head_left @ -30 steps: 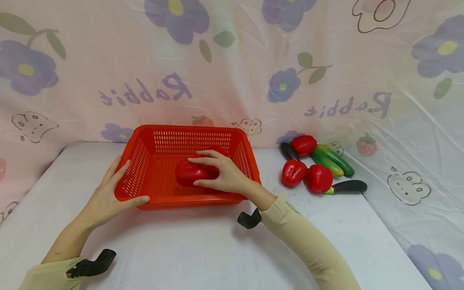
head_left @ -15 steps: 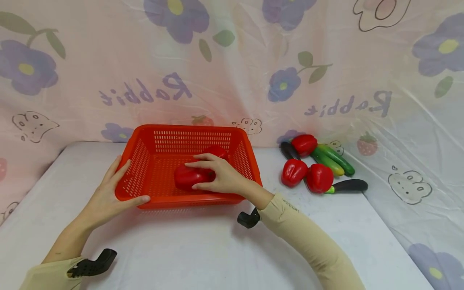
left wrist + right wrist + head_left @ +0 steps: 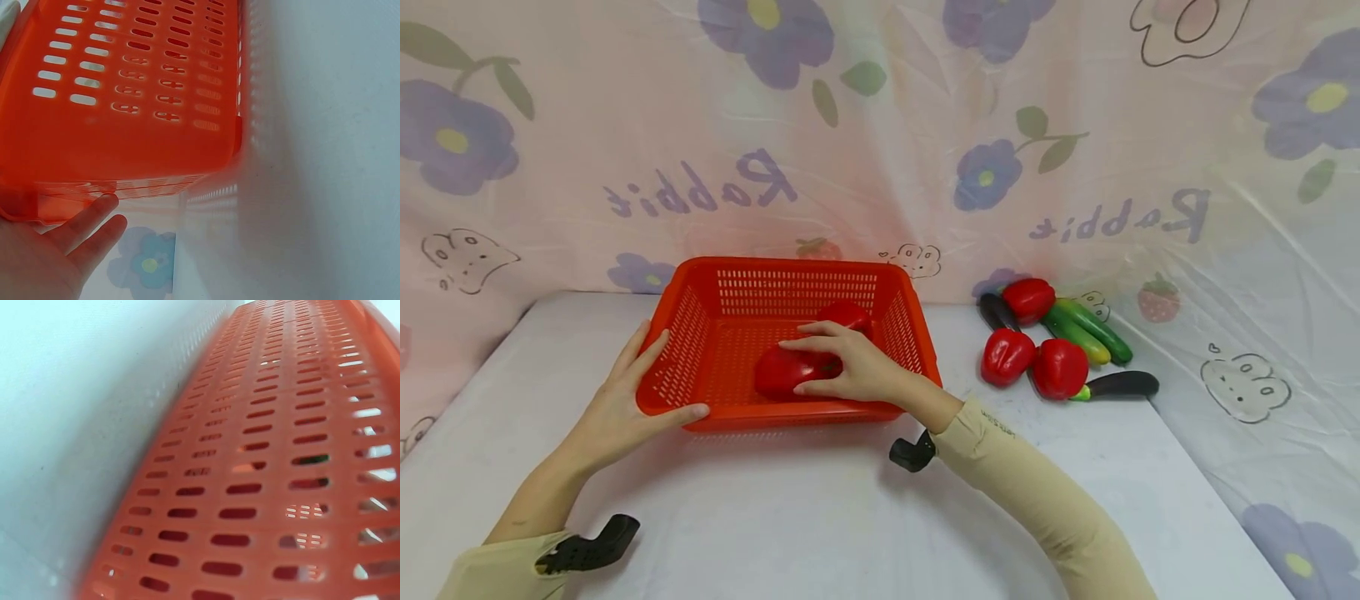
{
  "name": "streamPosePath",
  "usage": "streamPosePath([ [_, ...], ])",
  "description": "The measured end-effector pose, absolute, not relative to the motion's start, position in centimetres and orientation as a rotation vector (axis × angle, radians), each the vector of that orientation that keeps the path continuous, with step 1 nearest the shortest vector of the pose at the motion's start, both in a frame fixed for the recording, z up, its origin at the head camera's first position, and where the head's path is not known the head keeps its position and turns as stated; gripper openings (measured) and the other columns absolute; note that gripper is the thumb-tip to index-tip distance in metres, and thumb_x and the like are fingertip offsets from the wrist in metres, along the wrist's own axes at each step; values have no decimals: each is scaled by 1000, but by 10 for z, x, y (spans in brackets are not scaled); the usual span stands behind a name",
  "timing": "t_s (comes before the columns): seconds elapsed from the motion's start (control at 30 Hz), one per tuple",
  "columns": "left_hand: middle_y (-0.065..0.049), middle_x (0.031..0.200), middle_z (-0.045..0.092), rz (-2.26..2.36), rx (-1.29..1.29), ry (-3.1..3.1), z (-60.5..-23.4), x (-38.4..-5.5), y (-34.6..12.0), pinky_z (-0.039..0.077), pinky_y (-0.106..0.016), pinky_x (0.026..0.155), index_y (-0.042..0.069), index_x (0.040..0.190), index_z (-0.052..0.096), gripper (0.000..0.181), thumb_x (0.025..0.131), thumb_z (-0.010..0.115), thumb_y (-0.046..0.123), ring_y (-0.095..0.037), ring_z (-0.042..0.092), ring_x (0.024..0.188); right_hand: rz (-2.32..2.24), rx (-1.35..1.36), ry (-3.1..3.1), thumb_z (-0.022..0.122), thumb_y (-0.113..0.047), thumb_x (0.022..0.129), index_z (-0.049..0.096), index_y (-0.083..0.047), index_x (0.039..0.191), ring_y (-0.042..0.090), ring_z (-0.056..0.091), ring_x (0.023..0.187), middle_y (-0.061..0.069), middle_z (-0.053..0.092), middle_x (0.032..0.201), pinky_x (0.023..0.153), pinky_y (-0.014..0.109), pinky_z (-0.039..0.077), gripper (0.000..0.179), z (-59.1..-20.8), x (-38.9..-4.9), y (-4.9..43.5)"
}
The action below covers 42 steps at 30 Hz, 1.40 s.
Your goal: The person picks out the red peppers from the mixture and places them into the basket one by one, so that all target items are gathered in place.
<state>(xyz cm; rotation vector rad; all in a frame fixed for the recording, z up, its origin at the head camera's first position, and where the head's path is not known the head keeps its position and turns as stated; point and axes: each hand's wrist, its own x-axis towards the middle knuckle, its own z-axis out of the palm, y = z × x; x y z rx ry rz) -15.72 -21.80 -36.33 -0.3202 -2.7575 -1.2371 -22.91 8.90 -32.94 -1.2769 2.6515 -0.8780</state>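
A red plastic basket (image 3: 805,414) with slotted walls stands on the white table. My left hand (image 3: 617,408) rests against its left front corner, fingers spread along the left side and thumb lying on the front rim. The left wrist view shows those fingers (image 3: 94,231) straight against the outside of the basket. Inside, my right hand (image 3: 868,367) holds a red bell pepper (image 3: 782,371) between thumb and fingers, near the front wall. Behind that hand lies a second red bell pepper (image 3: 844,313), partly hidden. In the right wrist view, the basket's slotted wall (image 3: 250,456) hides the hand.
To the right of the basket lie several vegetables: red bell peppers (image 3: 1060,369), dark eggplants (image 3: 1123,384) and green cucumber-like ones (image 3: 1101,327). A patterned curtain (image 3: 880,150) hangs behind the table (image 3: 775,517). A black bracket sits on each wrist.
My right hand and the bell pepper in it have shifted slightly left and toward the front wall, uncovering more of the pepper behind. The left hand and basket stay put.
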Motion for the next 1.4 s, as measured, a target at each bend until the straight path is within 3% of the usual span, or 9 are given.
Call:
streamPosePath([
  [0.27,-4,162,-10,-1236,-321,-2756,-364,-158,-219,22,-81,92,11,155,10,111,74,81,36,-49,3,143,-877,-1319,2660,74,-29,84,56,-17,136,23,44,132,12,47,143,106,43,43,56,-329,-231,89],
  [0.5,-5,162,-10,-1266,-331,-2748,-365,-158,-216,20,-81,92,11,155,10,110,74,81,34,-50,3,143,-903,-1286,2699,75,-27,84,58,-19,134,19,46,129,6,49,141,100,35,48,53,-326,-229,97],
  [1.23,-5,162,-12,-1234,-312,-2775,-364,-157,-218,25,-81,88,12,155,9,109,75,80,35,-52,4,142,-968,-1247,2734,73,-24,85,59,-19,133,26,46,130,7,50,140,98,37,49,50,-324,-229,113],
  [1.4,-6,162,-12,-1221,-309,-2787,-364,-157,-219,26,-80,88,12,155,9,109,75,80,36,-51,4,142,-976,-1245,2757,74,-24,85,59,-18,133,24,50,126,7,50,140,94,30,51,51,-323,-228,120],
])
